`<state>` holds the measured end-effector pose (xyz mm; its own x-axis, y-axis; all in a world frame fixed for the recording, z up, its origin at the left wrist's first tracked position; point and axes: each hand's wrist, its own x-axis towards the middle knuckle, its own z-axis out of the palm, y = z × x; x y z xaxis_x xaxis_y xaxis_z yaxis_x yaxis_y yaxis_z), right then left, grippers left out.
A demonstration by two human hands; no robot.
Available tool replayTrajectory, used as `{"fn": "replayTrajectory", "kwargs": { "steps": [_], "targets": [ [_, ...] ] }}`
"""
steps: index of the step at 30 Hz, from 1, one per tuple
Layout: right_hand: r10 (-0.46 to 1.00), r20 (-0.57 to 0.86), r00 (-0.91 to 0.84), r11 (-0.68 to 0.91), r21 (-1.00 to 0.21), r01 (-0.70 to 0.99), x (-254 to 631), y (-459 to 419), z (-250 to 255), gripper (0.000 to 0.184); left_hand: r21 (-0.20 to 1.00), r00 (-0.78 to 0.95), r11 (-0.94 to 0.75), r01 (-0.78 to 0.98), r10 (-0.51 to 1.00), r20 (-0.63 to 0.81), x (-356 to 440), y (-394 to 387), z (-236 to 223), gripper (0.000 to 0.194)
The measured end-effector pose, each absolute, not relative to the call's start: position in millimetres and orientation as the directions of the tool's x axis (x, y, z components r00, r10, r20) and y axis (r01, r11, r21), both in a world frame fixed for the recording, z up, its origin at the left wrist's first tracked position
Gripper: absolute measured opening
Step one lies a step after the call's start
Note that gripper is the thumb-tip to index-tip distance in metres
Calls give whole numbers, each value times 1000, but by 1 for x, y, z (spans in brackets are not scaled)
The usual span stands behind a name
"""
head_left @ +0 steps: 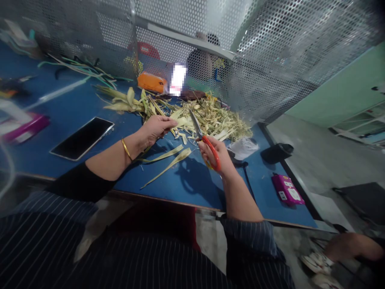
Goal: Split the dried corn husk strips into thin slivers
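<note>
My left hand point(157, 129) is closed in a pinch on a pale strip of dried husk point(184, 121), which looks like corn husk. In my right hand point(217, 149) is a pair of scissors point(195, 122) with red-orange handles, its blades pointing up and away from me, close to the strip. Behind both hands spreads a heap of dried husk scraps point(222, 120). Larger pale green husk leaves point(129, 100) lie at its left end. Two long narrow husk strips point(171, 165) rest on the blue table point(120, 180) between my forearms.
A black-screened phone point(82, 138) lies left of my left arm. An orange packet point(152, 82) stands by the perforated metal screen point(186, 24). At right are a crumpled plastic bag point(243, 148), a black cylinder point(276, 153) and a purple packet point(288, 189). Another person's leg point(355, 247) shows lower right.
</note>
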<state>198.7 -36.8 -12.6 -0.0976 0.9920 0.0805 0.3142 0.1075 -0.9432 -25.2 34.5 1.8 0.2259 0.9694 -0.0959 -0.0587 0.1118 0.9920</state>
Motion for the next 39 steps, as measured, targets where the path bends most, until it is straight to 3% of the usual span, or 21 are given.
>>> {"fn": "replayTrajectory", "kwargs": {
  "steps": [2,5,7,10,13,15,16,18,20,21,22,23,25,27,30,32,35,36,39],
  "targets": [
    [993,121,-8,105,-825,556,202,-34,-14,46,987,219,121,-105,971,-96,-26,35,3,19],
    [979,193,69,5,-359,933,204,-31,-15,46,971,240,152,-187,965,-105,-27,34,7,14],
    [985,173,27,-13,-82,997,201,-32,-16,42,960,247,175,-217,962,-119,-27,33,10,11],
    [994,91,-55,47,89,995,195,-37,-16,35,949,227,187,-255,965,-130,-26,29,15,12],
    [995,69,-75,65,136,989,191,-43,-15,33,944,195,171,-281,974,-118,-24,24,18,15],
    [990,123,-71,62,81,995,191,-43,-12,30,950,171,147,-274,980,-102,-23,22,19,16],
    [983,173,-65,67,-6,998,190,-41,-9,29,954,164,132,-269,982,-90,-23,20,19,16],
    [964,266,-26,124,-356,926,184,-34,-2,29,959,168,99,-267,984,-55,-22,18,19,18],
    [968,249,31,186,-794,579,174,-23,7,33,960,195,73,-269,981,-20,-22,16,18,20],
    [981,190,40,167,-933,319,166,-17,11,36,961,212,64,-271,977,-6,-22,15,17,20],
    [992,123,13,121,-988,99,158,-11,14,37,960,228,61,-272,974,2,-21,14,17,20],
    [998,69,-3,68,-996,-51,150,-5,16,35,959,241,63,-275,971,6,-21,14,17,20],
    [999,28,30,33,-982,-185,136,6,16,32,952,245,79,-294,970,-5,-22,14,18,19],
    [994,61,96,79,-976,-202,126,11,12,31,939,225,118,-324,973,-45,-25,17,19,18],
    [962,244,127,264,-948,-180,127,10,7,25,900,159,184,-396,979,-129,-32,29,18,14],
    [933,359,21,357,-918,-175,141,6,10,22,866,82,183,-465,983,-164,-38,39,15,13],
    [902,352,-251,300,-927,-225,176,6,22,32,840,-29,138,-524,983,-179,-46,54,8,12],
    [896,368,-248,301,-915,-270,190,9,26,34,840,-68,110,-531,983,-172,-48,58,6,12],
    [902,427,62,428,-865,-263,223,25,26,25,851,-141,52,-523,979,-147,-48,63,3,13]
  ]
}}
